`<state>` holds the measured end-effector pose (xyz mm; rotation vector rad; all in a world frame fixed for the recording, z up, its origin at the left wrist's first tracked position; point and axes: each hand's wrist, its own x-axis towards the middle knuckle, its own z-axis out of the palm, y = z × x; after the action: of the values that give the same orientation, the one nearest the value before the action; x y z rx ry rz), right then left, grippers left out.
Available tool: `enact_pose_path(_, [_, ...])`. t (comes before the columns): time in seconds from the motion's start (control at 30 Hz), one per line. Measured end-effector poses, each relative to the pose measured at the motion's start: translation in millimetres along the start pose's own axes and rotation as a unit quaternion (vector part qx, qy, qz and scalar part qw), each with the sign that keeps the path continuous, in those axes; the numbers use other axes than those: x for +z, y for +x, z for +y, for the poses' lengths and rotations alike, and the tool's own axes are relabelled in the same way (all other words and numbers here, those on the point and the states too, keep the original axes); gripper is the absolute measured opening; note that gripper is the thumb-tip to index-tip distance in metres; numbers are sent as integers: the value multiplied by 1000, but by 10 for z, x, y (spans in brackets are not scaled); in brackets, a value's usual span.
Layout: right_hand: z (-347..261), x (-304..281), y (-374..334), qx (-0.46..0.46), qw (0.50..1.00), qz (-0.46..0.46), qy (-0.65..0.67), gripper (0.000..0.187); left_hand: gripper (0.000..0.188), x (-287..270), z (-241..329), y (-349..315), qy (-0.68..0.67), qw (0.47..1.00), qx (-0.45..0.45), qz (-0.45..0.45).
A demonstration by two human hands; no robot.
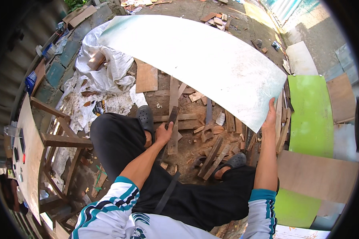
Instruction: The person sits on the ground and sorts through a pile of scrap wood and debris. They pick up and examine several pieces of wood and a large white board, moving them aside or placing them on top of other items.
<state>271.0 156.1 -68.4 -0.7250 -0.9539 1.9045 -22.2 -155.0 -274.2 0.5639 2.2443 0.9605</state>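
The left hand (pixel 163 134) is closed around a dark bar (pixel 173 114). Beyond it, the white panel (pixel 195 59) runs lengthwise from far left to near right, where the nearer right hand (pixel 269 117) grips its corner, fingers partly hidden.

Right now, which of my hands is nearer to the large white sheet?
The right. The right hand holds the large white sheet by its right edge; the left hand is apart from it, lower in the picture, gripping a dark strip.
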Motion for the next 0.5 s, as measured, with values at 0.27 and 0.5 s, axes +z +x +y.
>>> enact_pose_path(0.27, [1380,-321,122,230,939,116,-227,83,82,55,-144,-285,179,949,-79,-248])
enact_pose_path(0.5, [2281,-666,42,188,886,146,-399,57,81,49,8,-385,147,922,-75,-350])
